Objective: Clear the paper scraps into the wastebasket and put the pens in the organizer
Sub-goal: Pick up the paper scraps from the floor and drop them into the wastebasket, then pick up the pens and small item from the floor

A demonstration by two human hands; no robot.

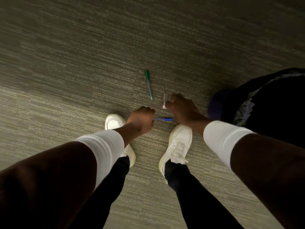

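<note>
I look straight down at a grey carpet. A green pen [148,84] lies loose on the floor ahead of my hands. My left hand [141,119] is closed on one end of a blue pen [163,119], which sticks out to the right toward my right wrist. My right hand [180,109] is curled around a pink pen [164,100] whose end points away from me, low over the carpet. No paper scraps or organizer are in view.
My two white sneakers [177,142] stand on the carpet just below my hands. A dark wastebasket with a black liner bag [264,103] stands at the right, close to my right arm. Open carpet [82,63] stretches ahead and to the left.
</note>
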